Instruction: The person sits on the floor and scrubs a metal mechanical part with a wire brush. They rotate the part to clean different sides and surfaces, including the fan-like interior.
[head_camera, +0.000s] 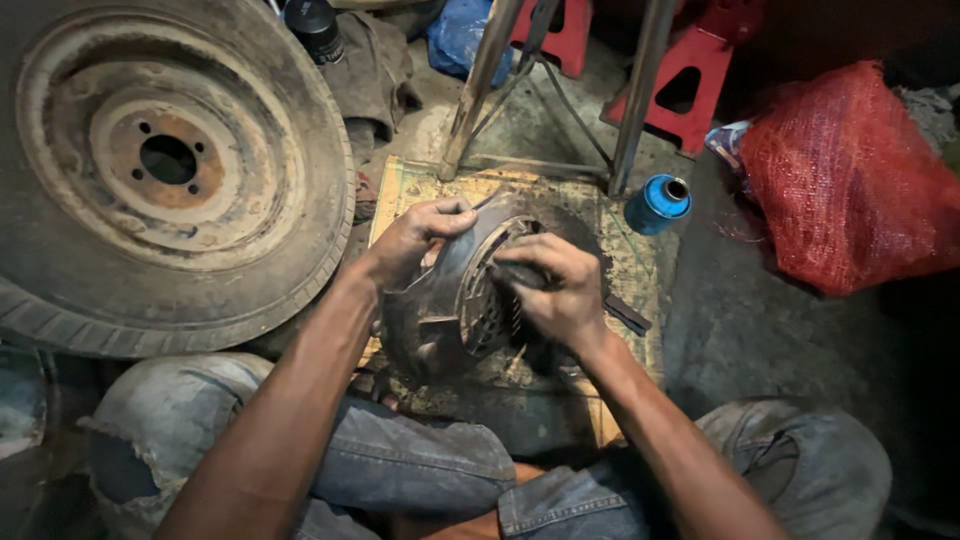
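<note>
Faded denim knees (400, 465); left hand (415, 240) grips greasy round metal disc (450, 300), right hand (555, 290) clasps dark tool (625, 313).

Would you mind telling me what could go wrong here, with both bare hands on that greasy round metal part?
1. The left hand grips the rim of the round metal part, which is tilted on edge over the board; it might slip and pinch fingers.
2. The right hand presses into the slotted centre, where edges could cut bare skin.
3. The blue can stands close by and could be knocked over.
</note>
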